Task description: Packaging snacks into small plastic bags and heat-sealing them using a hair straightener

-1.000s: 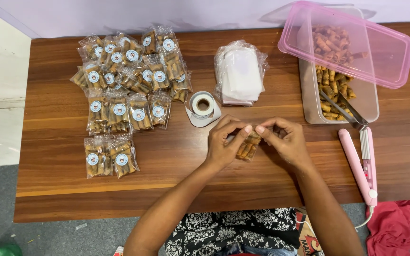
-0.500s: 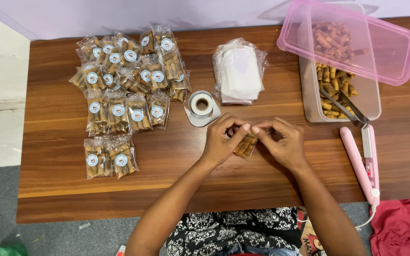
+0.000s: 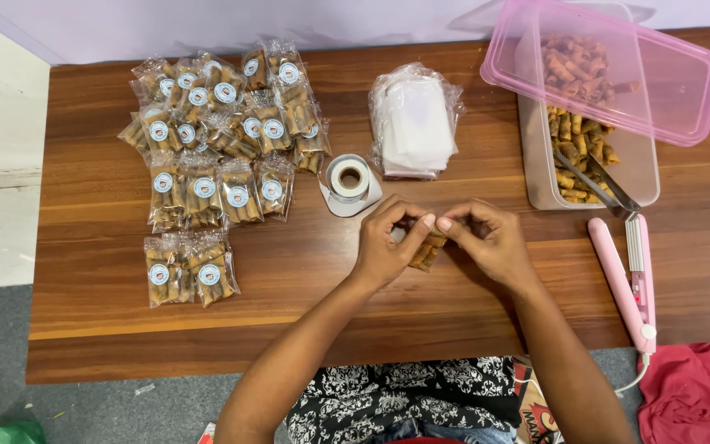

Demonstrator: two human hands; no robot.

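My left hand (image 3: 388, 242) and my right hand (image 3: 486, 238) meet over the middle of the wooden table (image 3: 306, 321). Between them they pinch a small clear bag of brown rolled snacks (image 3: 427, 251), fingertips touching at its top edge. Just beyond my left hand lies a roll of round white stickers (image 3: 348, 179) on its backing strip. A stack of empty clear bags (image 3: 415, 123) sits behind that.
Several sealed, stickered snack bags (image 3: 215, 140) cover the left of the table. At the right stands a clear tub of loose snacks (image 3: 585, 152) with metal tongs (image 3: 597, 182), its pink lid (image 3: 610, 66) tilted over it. A pink heat sealer (image 3: 630, 275) lies by a red cloth (image 3: 684, 395).
Both hands stay on the small snack bag at the same spot. The fingertips have shifted slightly along its top edge.
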